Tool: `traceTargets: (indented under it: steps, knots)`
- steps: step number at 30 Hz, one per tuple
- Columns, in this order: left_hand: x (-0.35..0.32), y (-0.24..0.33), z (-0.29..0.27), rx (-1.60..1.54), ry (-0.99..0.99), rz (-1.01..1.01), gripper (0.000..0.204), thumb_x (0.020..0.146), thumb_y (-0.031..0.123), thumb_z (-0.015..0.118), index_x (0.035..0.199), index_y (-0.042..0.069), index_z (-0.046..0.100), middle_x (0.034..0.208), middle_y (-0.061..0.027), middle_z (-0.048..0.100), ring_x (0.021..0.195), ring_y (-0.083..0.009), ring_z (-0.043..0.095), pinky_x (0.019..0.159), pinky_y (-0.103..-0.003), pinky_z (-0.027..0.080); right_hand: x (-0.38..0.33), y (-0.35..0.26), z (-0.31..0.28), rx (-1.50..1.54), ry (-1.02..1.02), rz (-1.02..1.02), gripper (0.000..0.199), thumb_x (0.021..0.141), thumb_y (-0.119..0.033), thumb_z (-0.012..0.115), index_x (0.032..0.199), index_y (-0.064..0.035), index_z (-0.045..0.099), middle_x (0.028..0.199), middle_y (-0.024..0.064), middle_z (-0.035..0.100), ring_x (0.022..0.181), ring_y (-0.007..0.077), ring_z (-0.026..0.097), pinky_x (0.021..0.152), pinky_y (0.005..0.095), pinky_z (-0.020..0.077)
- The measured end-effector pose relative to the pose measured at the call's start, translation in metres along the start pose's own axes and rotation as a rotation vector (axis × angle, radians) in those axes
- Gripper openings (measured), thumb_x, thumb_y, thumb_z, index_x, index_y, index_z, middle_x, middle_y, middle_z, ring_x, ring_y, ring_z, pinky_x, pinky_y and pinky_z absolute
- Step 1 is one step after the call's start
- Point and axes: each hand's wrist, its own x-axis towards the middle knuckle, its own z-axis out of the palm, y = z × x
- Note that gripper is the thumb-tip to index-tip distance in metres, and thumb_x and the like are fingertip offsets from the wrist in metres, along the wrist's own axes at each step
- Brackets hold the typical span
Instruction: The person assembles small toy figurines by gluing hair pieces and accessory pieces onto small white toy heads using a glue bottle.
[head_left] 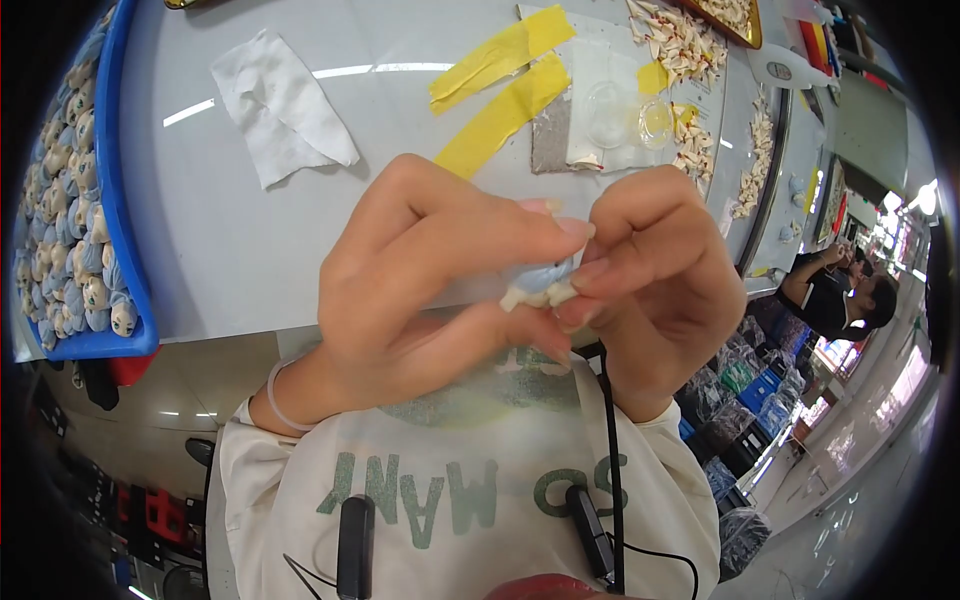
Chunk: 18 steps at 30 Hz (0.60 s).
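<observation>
A small blue and cream figurine (pixel 541 279) is held up in front of my chest, over the near edge of the table. My left hand (pixel 425 260) pinches it between thumb and fingers from the left side. On the other side, the bent fingertips and thumb of my right hand (pixel 665 270) grip its right end, where a small pale part shows. Fingers cover much of the figurine, so its full shape is hidden.
At the left stands a blue tray (pixel 120 200) full of similar blue and cream pieces. A white cloth (pixel 275 110), yellow tape strips (pixel 505 115) and clear round plastic pieces (pixel 605 115) lie on the table. Small pale parts (pixel 682 45) are heaped beyond. Another person (pixel 850 300) sits at right.
</observation>
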Motion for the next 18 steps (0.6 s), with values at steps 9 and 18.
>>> traceTargets:
  steps: [9, 18]
  knots:
    - [-0.004, -0.002, 0.015, 0.074, 0.193, 0.096, 0.04, 0.052, 0.01, 0.074, 0.09, 0.002, 0.062, 0.073, -0.0062, 0.052, 0.062, -0.0134, 0.051, 0.052, -0.02, 0.042, 0.003, -0.005, 0.0, -0.181, -0.055, -0.064, 0.019, 0.057, 0.008, 0.063, 0.062, -0.0038, 0.049, 0.071, 0.0082, 0.052, 0.06, 0.0149, 0.046, 0.053, 0.0225, 0.0367]
    - [-0.004, -0.004, 0.013, -0.048, 0.168, -0.018, 0.037, 0.058, 0.008, 0.074, 0.091, 0.001, 0.058, 0.084, -0.0097, 0.053, 0.075, -0.0179, 0.054, 0.06, -0.024, 0.044, 0.009, 0.016, -0.06, -0.191, 0.333, 0.002, 0.016, 0.06, 0.005, 0.064, 0.074, 0.0013, 0.057, 0.07, 0.0046, 0.056, 0.065, 0.014, 0.051, 0.063, 0.0236, 0.0401]
